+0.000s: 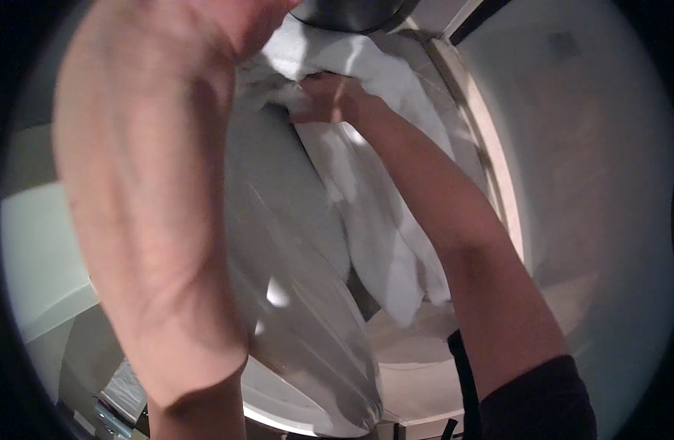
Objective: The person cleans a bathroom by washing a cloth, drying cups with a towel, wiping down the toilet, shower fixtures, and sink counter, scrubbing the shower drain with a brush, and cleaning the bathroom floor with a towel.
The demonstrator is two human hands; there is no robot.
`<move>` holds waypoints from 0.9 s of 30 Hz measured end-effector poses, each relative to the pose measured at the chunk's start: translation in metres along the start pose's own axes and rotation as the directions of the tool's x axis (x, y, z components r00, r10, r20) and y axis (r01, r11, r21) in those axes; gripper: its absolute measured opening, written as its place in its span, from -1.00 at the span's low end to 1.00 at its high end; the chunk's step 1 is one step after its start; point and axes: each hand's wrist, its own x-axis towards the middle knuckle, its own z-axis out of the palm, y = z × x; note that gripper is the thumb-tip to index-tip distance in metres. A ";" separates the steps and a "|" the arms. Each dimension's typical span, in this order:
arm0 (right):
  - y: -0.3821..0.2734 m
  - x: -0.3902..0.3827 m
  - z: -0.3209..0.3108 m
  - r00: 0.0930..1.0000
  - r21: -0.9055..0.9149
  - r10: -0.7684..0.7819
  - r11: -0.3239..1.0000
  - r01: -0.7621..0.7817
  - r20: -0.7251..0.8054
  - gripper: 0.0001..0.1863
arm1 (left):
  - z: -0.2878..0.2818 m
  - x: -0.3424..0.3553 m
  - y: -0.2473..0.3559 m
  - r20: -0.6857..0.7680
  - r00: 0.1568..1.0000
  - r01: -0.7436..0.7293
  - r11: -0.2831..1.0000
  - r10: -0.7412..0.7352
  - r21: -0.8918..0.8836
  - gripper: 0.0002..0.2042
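A white towel [388,257] hangs down in folds, bunched up toward the top of the view. My right hand [333,99] is closed on its upper part, with the fingertips partly lost in the cloth. My left hand [260,29] is at the top edge beside the bunched towel, and its fingers lie out of sight. The left forearm [150,183] fills much of the left side and hides what is behind it. Below and between my arms spreads a pale, creased sheet that looks like a translucent plastic bag [307,315].
A dark rounded object [351,11] sits at the top, near the towel. On the right stands a hazy glass-like panel [586,183] with a light frame edge [491,154]. A pale white surface [43,242] is at the left, with small packets [124,389] below it.
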 end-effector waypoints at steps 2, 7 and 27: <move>-0.023 -0.026 0.013 0.986 -0.283 0.132 0.947 -0.155 -0.099 -0.13 | -0.020 0.003 0.007 -0.044 0.998 0.040 0.998 -0.037 0.050 -0.72; 0.084 -0.025 0.055 0.934 -0.230 0.241 0.925 -0.303 -0.262 -0.15 | -0.009 0.021 0.003 -0.011 0.987 0.162 0.986 -0.162 -0.023 -0.73; 0.078 -0.359 0.238 0.727 0.089 0.686 0.727 -0.681 -0.036 -0.23 | 0.009 0.026 0.010 -0.083 0.957 0.246 0.931 -0.277 -0.268 -0.76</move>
